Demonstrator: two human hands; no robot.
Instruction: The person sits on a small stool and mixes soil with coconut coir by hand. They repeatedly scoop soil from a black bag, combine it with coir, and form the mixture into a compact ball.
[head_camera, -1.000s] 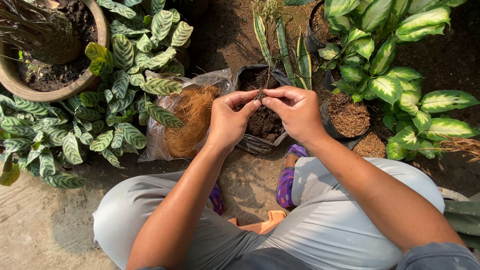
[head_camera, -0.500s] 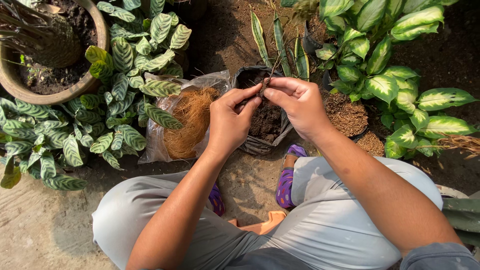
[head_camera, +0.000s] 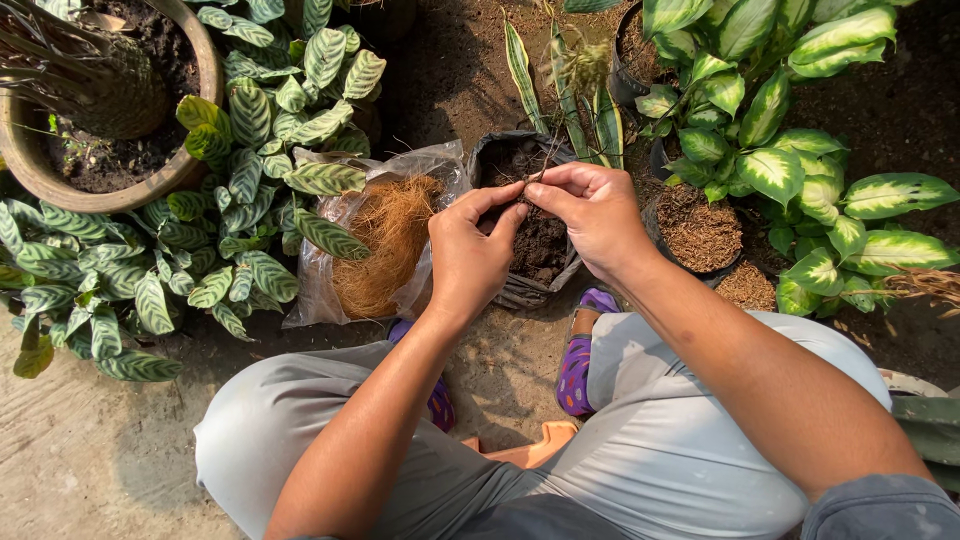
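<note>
The fingertips (head_camera: 522, 196) of both hands meet over a black nursery bag (head_camera: 492, 150) of dark soil (head_camera: 545, 245), pinched shut on the thin base of a small plant cutting (head_camera: 578, 95) whose narrow striped leaves rise beyond the knuckles; the left hand (head_camera: 470, 255) closes thumb and forefinger on the stem from below, the right hand (head_camera: 598, 215) curls over it from above; the stem's lower end is hidden between the fingers. Just left of the bag lies a clear plastic bag (head_camera: 325, 290) of brown coconut fibre (head_camera: 385, 240); beyond it spread striped-leaf plants (head_camera: 250, 170) and a clay pot (head_camera: 120, 190); to the right stand variegated green-and-cream plants (head_camera: 800, 170). The risk, as I judge it, is the stem snapping or roots tearing under so tight a pinch; the soft-sided bag could also slump and spill soil.
</note>
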